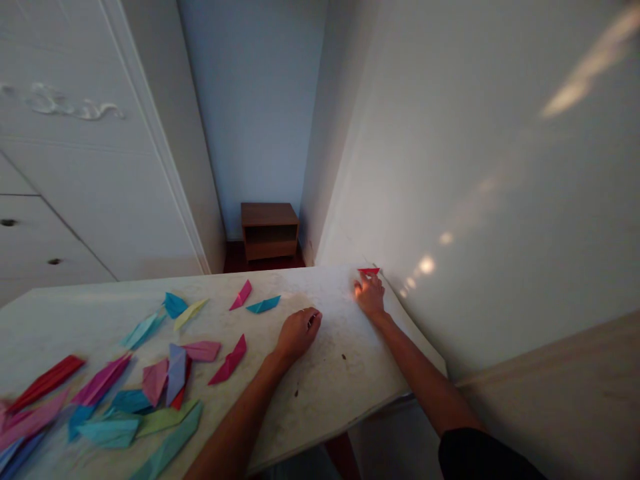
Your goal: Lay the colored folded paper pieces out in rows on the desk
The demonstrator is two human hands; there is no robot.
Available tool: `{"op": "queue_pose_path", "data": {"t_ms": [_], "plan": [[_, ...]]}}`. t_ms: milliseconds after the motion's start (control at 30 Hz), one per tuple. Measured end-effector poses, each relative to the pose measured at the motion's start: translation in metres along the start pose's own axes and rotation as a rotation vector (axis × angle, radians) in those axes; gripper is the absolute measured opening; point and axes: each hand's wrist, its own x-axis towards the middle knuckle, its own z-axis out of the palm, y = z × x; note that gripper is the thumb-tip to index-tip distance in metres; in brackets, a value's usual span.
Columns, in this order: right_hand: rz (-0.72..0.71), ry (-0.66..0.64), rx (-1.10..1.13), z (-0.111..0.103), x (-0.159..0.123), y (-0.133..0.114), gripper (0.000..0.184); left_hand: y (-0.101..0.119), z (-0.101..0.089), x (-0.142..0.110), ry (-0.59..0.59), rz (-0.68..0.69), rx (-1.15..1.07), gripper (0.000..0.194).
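My right hand (pixel 371 295) reaches to the far right corner of the table, its fingertips on a small red folded paper boat (pixel 369 271) beside the wall. My left hand (pixel 300 331) rests near the middle of the tabletop with its fingers curled in, and nothing shows in it. Left of that hand lie a blue paper boat (pixel 263 305), a pink paper boat (pixel 241 295) and a magenta paper boat (pixel 229 361), apart from one another.
Many colored folded papers (pixel 165 383) overlap on the left of the white table (pixel 345 393). A white wall (pixel 480 200) borders its right side. Beyond the far edge stand a brown wooden cabinet (pixel 270 215) and, to the left, a white wardrobe (pixel 100 173).
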Motion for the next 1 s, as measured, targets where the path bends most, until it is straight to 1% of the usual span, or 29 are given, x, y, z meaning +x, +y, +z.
{"op": "queue_pose_path", "data": {"t_ms": [67, 133, 233, 300, 400, 533, 633, 733, 833, 933, 1000], "plan": [[-0.055, -0.006, 0.077, -0.002, -0.014, -0.015, 0.044, 0.000, 0.001, 0.000, -0.006, 0.006, 0.016, 0.031], [-0.140, -0.029, 0.173, -0.003, -0.031, -0.033, 0.041, 0.000, 0.002, -0.001, -0.009, 0.010, 0.033, 0.031], [-0.282, -0.101, 0.347, -0.004, -0.055, -0.057, 0.036, 0.001, 0.004, -0.003, -0.016, 0.014, 0.064, 0.030], [-0.363, -0.178, 0.461, -0.005, -0.067, -0.067, 0.033, 0.001, 0.004, -0.005, -0.028, 0.012, 0.089, 0.028], [-0.432, -0.279, 0.586, -0.009, -0.074, -0.071, 0.031, 0.002, 0.003, -0.010, -0.046, 0.011, 0.125, 0.025], [-0.402, -0.292, 0.659, -0.012, -0.075, -0.067, 0.031, 0.006, -0.006, -0.024, -0.039, -0.004, 0.155, 0.024], [-0.390, -0.297, 0.669, -0.015, -0.079, -0.065, 0.031, 0.007, -0.022, -0.041, 0.028, -0.057, 0.170, 0.027], [-0.387, -0.302, 0.663, -0.015, -0.082, -0.064, 0.033, 0.002, -0.043, -0.065, 0.104, -0.117, 0.232, 0.028], [-0.370, -0.317, 0.659, -0.014, -0.083, -0.063, 0.035, -0.009, -0.063, -0.094, 0.129, -0.136, 0.354, 0.026], [-0.348, -0.324, 0.674, -0.013, -0.082, -0.063, 0.038, -0.021, -0.077, -0.124, 0.131, -0.100, 0.431, 0.026], [-0.342, -0.328, 0.685, -0.012, -0.081, -0.063, 0.040, -0.027, -0.082, -0.141, 0.162, -0.056, 0.477, 0.029]]}}
